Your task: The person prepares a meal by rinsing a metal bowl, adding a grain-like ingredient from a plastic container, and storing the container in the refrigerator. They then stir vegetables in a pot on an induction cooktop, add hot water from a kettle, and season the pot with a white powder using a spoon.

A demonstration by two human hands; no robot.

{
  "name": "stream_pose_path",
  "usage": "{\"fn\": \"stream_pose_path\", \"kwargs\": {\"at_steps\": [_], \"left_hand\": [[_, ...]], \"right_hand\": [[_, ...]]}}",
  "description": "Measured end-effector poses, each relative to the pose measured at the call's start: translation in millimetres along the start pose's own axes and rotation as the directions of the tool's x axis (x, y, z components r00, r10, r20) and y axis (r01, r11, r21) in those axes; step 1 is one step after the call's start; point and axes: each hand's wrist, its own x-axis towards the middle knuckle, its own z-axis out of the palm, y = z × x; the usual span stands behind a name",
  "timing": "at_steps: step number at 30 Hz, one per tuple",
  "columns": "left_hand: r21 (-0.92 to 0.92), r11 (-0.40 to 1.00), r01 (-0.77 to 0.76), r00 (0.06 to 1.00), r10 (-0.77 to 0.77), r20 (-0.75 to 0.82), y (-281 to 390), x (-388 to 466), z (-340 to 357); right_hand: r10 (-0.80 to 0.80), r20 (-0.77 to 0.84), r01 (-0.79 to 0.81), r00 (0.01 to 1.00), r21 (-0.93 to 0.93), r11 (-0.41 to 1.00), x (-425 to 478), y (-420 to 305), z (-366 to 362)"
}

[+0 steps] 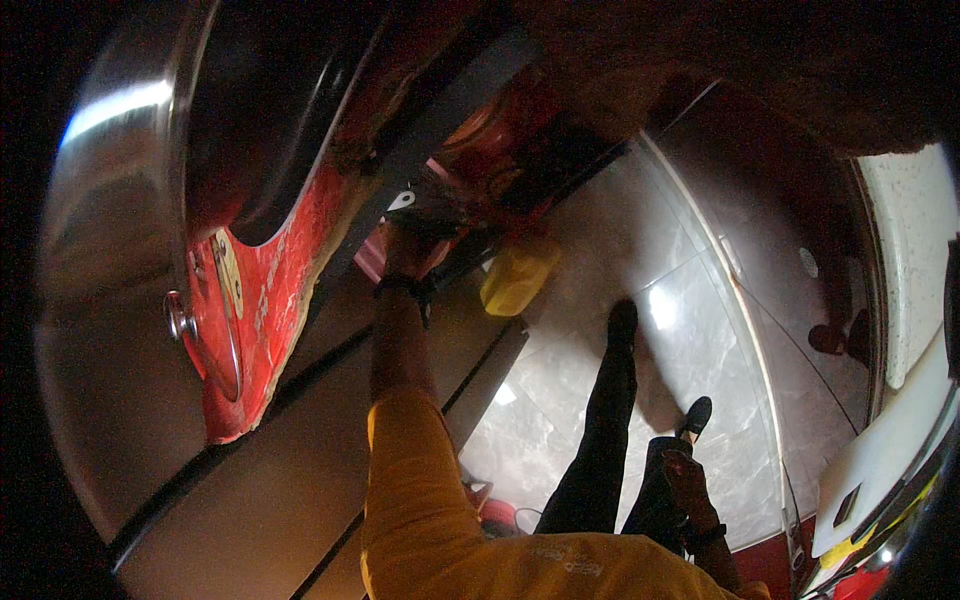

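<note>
My left arm stretches forward into a dark recess beside the brown cabinet fronts (pixel 277 465). My left hand (pixel 412 236) is in deep shadow there, so its fingers and anything in them cannot be made out. Around it are pinkish-red pieces (pixel 367 259) and a small white tag-like piece (pixel 403 200) with a hole. A yellow plastic container (pixel 519 279) lies just to the right of this hand. My right hand (pixel 684 480) hangs low by my right thigh, its fingers dim and partly curled.
At the upper left is a red panel (pixel 277 300) with a ragged edge and a hinge-like metal plate (pixel 229 274). Marble-look floor tiles (pixel 555 390) lie under my feet. A red object (pixel 498 514) sits by the cabinets; a white panel (pixel 855 457) stands at right.
</note>
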Motion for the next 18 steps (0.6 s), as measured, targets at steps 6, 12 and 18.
{"fn": "stream_pose_path", "kwargs": {"at_steps": [6, 12, 18], "left_hand": [[-0.829, 0.521, 0.203, 0.968, -0.237, 0.087, -3, -15, -5], [-0.773, 0.616, 0.151, 0.988, -0.064, 0.142, 0, -35, -10], [0.436, 0.861, -0.261, 0.962, 0.271, 0.039, -1, -55, -14]], "right_hand": [[-0.095, 0.034, 0.100, 0.995, -0.180, 0.979, -7, -26, 0], [-0.091, 0.023, 0.094, 0.996, -0.273, 0.957, -13, -21, -4], [-0.072, 0.013, 0.072, 0.997, -0.284, 0.956, -19, -57, -3]]}}
